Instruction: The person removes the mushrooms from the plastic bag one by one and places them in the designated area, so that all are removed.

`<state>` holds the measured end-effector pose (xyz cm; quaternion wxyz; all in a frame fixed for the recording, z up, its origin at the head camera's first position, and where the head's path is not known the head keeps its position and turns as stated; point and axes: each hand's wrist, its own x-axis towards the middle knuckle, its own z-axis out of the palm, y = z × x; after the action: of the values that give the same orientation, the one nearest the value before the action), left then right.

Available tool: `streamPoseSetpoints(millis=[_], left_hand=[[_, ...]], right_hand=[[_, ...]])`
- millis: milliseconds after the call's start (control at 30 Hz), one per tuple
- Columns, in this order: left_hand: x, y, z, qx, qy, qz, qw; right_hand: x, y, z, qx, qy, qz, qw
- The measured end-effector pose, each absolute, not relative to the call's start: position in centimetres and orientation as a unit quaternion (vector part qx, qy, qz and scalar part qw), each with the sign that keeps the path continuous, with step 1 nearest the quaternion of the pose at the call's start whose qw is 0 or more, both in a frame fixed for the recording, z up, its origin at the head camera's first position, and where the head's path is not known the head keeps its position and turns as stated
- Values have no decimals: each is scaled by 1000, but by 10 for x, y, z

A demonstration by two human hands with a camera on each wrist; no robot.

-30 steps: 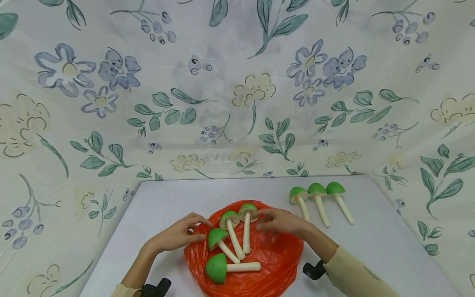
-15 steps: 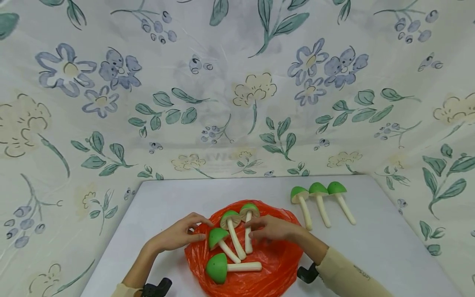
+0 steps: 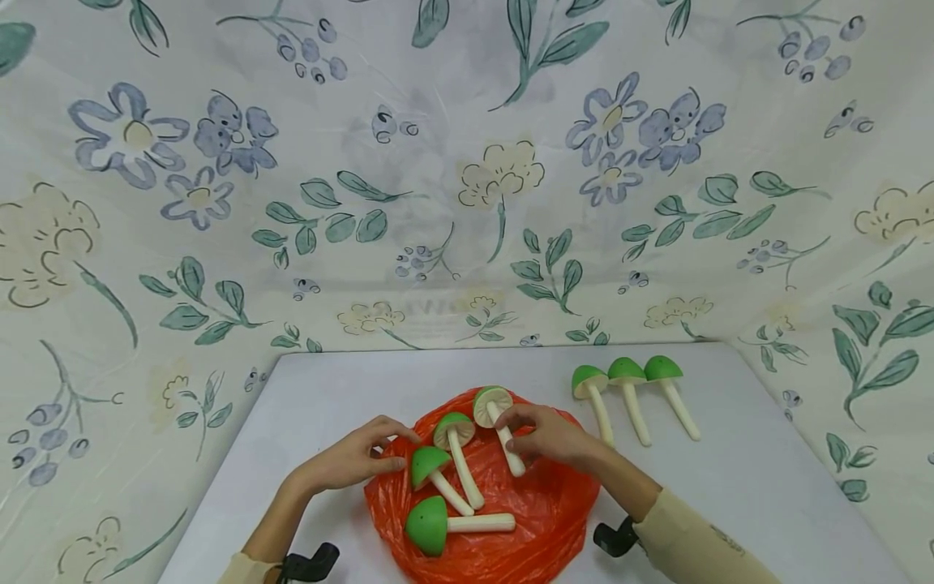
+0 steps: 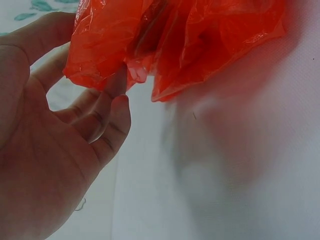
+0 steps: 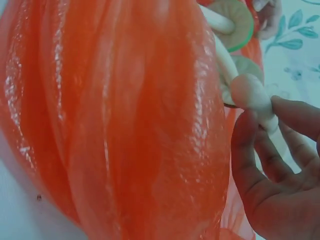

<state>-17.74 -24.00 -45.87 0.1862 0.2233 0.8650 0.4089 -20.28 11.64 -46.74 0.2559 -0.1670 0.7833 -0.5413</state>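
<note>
My right hand (image 3: pixel 553 438) pinches the pale stem of a green-capped toy mushroom (image 3: pixel 490 405) at the far side of a red plastic bag (image 3: pixel 543 519). The right wrist view shows the mushroom's stem (image 5: pixel 249 91) between thumb and fingers, its end toward the camera. At the bag's left rim, my left hand (image 3: pixel 355 457) holds the crinkled plastic with its fingertips; the left wrist view shows the thin bag edge (image 4: pixel 105 45) between them. Inside the open bag lie three similar mushrooms: one with its cap left (image 3: pixel 426 527), one above it (image 3: pixel 429 466) and one farther back (image 3: pixel 454 430).
Three more green-capped mushrooms (image 3: pixel 631 393) lie side by side at the back right of the white table (image 3: pixel 737 487). A curtain (image 3: pixel 409 259) with a flower and leaf print hangs behind the table. Black wrist cameras (image 3: pixel 615 537) are strapped to both forearms.
My right hand moved left onto the farthest mushroom in the bag and took its stem. That mushroom is now tilted, its stem end swung right and raised. The left hand stays at the rim.
</note>
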Motion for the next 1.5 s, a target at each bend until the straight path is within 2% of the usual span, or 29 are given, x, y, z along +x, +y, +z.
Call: streamPoseSetpoints(millis=[333, 700, 1200, 1500], left_hand=[[-177, -239, -459, 224, 864, 412, 185], [-177, -239, -462, 213, 867, 412, 183], [-178, -238, -462, 219, 861, 414, 196], [-178, -239, -462, 218, 860, 418, 196]], right_hand=[[-203, 135, -460, -206, 772, -559, 223], [-205, 170, -448, -205, 770, -575, 184], [-207, 230, -442, -149, 790, -585, 111], [-211, 274, -441, -119, 811, -571, 44]])
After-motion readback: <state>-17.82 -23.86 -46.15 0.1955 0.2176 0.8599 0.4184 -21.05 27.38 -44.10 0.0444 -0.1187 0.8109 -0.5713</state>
